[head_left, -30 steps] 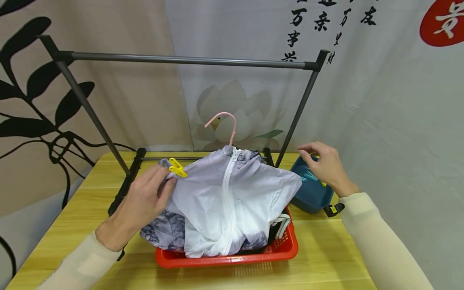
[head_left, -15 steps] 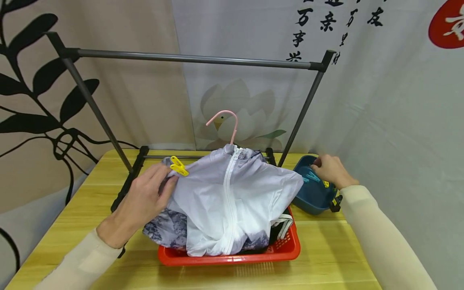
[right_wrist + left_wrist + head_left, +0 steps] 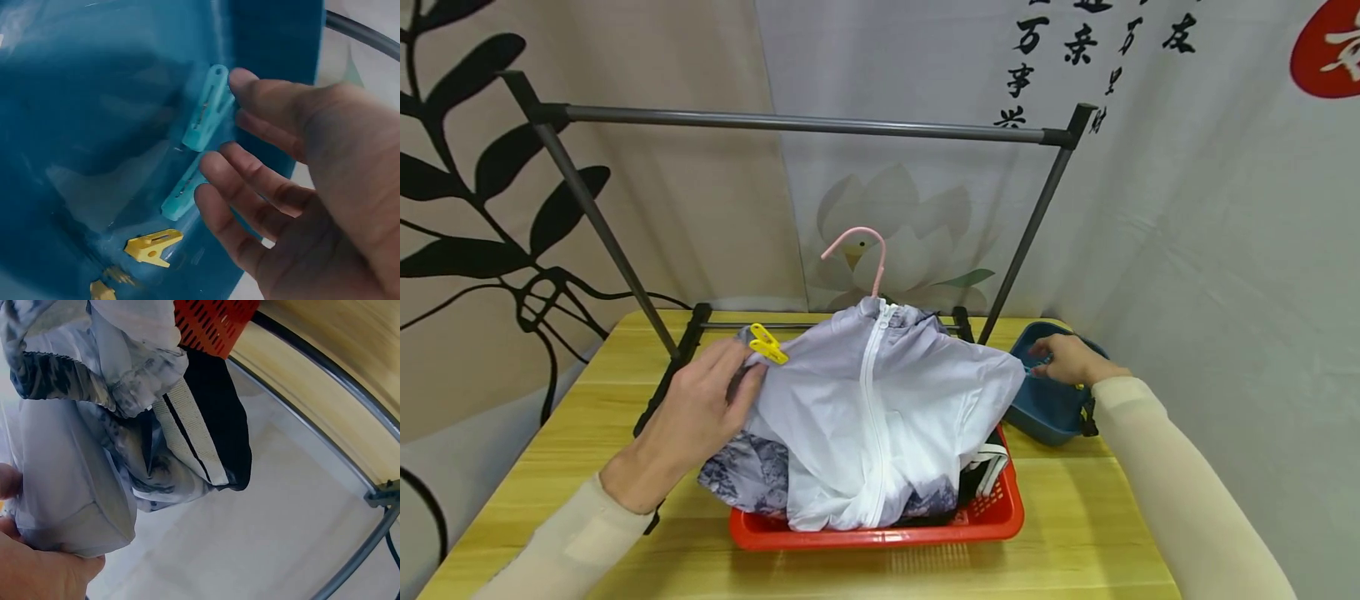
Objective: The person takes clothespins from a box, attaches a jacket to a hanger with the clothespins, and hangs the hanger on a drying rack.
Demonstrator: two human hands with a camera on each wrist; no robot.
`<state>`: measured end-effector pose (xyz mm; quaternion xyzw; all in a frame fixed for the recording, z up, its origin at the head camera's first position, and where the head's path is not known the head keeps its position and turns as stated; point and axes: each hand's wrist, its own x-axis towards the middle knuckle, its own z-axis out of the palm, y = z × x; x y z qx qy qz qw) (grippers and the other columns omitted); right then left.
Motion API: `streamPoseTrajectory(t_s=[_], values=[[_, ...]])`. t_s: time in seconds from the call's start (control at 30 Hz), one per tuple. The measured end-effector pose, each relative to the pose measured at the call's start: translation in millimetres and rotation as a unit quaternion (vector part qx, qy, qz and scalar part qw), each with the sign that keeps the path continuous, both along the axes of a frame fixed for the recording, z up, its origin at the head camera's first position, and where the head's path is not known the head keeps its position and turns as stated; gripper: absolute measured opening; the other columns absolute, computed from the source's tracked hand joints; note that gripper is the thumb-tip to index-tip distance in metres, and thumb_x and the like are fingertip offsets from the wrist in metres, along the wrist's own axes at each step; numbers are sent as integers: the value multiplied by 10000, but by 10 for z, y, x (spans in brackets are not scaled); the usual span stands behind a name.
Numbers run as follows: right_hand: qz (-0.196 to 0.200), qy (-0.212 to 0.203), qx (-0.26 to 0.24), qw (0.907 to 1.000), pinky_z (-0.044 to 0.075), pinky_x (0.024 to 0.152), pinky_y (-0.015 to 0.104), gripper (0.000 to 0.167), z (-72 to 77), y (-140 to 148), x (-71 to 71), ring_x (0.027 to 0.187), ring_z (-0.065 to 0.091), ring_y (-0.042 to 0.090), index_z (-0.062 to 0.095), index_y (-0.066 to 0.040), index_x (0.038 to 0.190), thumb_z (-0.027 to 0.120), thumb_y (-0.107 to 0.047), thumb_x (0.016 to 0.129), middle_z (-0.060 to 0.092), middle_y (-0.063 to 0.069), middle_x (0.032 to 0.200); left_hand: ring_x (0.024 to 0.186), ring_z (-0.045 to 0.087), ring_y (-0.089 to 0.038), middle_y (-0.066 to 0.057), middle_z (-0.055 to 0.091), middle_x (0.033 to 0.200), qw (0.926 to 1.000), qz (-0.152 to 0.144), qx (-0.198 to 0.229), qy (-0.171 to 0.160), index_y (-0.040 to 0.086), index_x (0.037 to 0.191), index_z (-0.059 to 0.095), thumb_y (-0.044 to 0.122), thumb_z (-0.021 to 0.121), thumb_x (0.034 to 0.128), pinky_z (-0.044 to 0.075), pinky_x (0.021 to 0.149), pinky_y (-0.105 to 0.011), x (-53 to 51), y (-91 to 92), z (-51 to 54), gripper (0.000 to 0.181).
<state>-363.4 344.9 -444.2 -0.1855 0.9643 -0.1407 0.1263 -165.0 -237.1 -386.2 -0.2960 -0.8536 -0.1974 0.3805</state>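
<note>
Jacket (image 3: 823, 425) smooth cloth; clothespins (image 3: 205, 112) plastic; tub (image 3: 106, 94) glossy plastic; basket (image 3: 880, 538) plastic; tabletop (image 3: 1075, 517) wood-grained.

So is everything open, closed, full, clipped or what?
Lavender fabric jacket: zipped
Pink hooked hanger: inside jacket
Yellow plastic clothespin: clipped onto jacket
Red plastic basket: holding black clothing
Blue plastic basin: holding small plastic clothespins
Grey metal rack: standing
Left fingers: gripping jacket
Right fingers: parted, in basin
</note>
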Motion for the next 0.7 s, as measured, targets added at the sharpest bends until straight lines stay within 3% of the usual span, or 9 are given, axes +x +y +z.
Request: streamPoseTrajectory(t_s=[0.17, 0.47, 0.7], values=[[78, -187, 83, 9998, 645, 1060, 638, 455, -145, 12, -70, 1121, 773, 391, 814, -10, 1328, 918, -336, 1029, 827, 207, 1204, 877, 651, -178, -122, 734, 1033, 10000, 2, 56, -27, 1, 1187, 754, -58, 873, 930, 646, 721, -384, -5, -1, -7, 289], [69, -467, 674, 9966, 676, 1011, 553, 345, -18, -205, 37, 978, 735, 276, 799, -10, 1228, 925, -266, 1034, 816, 158, 1109, 865, 624, -171, -95, 705, 1002, 9997, 54, 110, -198, 2, 1160, 743, -30, 830, 983, 600, 719, -359, 5, -14, 5, 200], [-12, -470, 876, 9950, 669, 991, 536, 341, -59, -220, 3, 957, 714, 260, 791, -21, 1180, 928, -296, 1032, 800, 127, 1076, 896, 657, -199, -125, 722, 1047, 9996, 103, 84, -264, -20, 1184, 738, -34, 818, 996, 644, 738, -410, 24, -20, -5, 205]])
